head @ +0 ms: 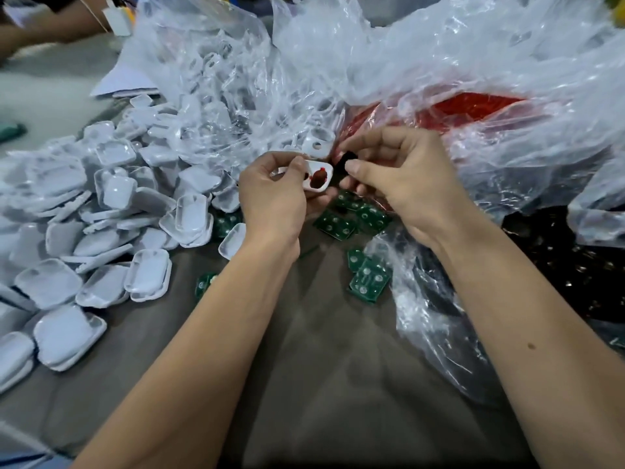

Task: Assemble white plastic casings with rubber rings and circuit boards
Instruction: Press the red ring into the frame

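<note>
My left hand [274,194] pinches a white plastic casing [318,179] by its edge; red shows through the casing's opening. My right hand [395,177] holds a small black rubber piece [343,162] between thumb and fingers, right beside the casing. Green circuit boards [338,225] lie scattered on the grey table just below my hands, with more green boards [368,280] nearer to me. A big heap of white casings [111,211] covers the left of the table.
Clear plastic bags [422,62] pile up behind my hands; one holds red parts [466,110], another white casings [216,96]. A bag of black parts [575,265] lies at the right. Another person's arm [40,25] rests at the top left. Bare grey table [321,367] lies between my forearms.
</note>
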{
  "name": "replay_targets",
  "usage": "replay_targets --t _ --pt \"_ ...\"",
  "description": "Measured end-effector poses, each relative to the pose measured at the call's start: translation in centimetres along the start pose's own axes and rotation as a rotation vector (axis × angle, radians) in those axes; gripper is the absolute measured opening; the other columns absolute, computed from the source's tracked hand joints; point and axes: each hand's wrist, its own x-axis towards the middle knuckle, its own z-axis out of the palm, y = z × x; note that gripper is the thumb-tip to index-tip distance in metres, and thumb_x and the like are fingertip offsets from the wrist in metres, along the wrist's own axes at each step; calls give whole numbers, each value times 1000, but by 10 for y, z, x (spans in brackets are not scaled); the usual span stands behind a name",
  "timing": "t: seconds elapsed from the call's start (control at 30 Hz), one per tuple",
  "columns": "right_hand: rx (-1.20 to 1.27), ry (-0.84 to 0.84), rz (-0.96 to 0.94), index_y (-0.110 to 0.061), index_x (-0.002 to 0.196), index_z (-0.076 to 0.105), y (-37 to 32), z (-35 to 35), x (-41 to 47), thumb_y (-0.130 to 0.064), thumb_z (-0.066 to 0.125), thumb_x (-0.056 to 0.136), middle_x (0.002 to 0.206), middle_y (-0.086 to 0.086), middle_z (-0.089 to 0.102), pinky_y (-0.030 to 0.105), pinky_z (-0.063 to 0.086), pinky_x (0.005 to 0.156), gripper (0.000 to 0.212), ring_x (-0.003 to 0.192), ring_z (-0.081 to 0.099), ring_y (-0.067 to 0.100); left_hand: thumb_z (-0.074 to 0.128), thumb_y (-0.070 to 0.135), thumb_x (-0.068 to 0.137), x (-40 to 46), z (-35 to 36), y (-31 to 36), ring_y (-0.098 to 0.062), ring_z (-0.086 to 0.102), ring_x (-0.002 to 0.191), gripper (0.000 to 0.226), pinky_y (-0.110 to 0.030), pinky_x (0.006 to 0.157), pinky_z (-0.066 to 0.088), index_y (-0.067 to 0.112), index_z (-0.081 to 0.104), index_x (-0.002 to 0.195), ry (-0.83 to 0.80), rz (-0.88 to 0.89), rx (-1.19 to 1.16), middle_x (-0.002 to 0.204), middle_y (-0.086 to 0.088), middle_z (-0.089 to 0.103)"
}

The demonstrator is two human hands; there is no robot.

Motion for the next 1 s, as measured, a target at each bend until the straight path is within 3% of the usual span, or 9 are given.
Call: replay_targets --t 0.17,0.3,0.4,0.53,0.73,0.87,1.0 --pt "32 -33 -16 -7 105 78 1 -2 -2 11 74 87 85 10 78 23 58 63 26 74 75 20 60 2 99 1 -1 2 -24 76 68 15 -27 58 59 8 67 88 -5 1 -15 97 -18 72" --pt "47 -50 -27 -10 103 78 -1 -2 -3 13 73 86 85 7 77 24 54 58 28 76 74 19 52 -10 95 2 -4 3 -32 77 87 29 -29 62 60 12 69 89 -65 9 1 106 -20 73" --pt "52 -65 -55 -13 89 78 -1 0 -4 13 75 85 91 11 79 26 57 62 26 80 73 23 51 -13 94 1 -4 3 -31 76 87 31 -32 64 62 12 68 90 -92 20 8 104 -21 74" --pt "97 -50 -42 -14 90 77 0 1 -4 12 73 87 91 10 78 26 58 61 26 83 77 25 49 -22 88 3 -5 4 -37 75 91 35 -44 80 64 12 58 87 -141 25 -57 109 -27 72" --pt "226 -28 35 -11 92 74 1 0 -3 11 61 96 91 14 74 24 57 57 26 82 75 24 59 -16 92 6 -5 4 -33 75 98 33 -37 85 62 14 60 77 -202 16 -149 110 -16 75" --pt "270 5 97 -5 94 71 -1 0 -1 13 47 99 88 17 75 26 55 56 31 76 72 26 63 -13 92 7 -7 5 -34 76 96 25 -34 79 63 10 64 81 -227 6 -164 106 -26 74" --pt "213 15 43 -3 94 72 -1 2 -3 12 59 96 89 17 77 28 59 63 20 78 74 25 62 -16 90 10 -10 7 -29 77 87 22 -30 73 62 6 65 84 -218 8 -138 95 -22 76"
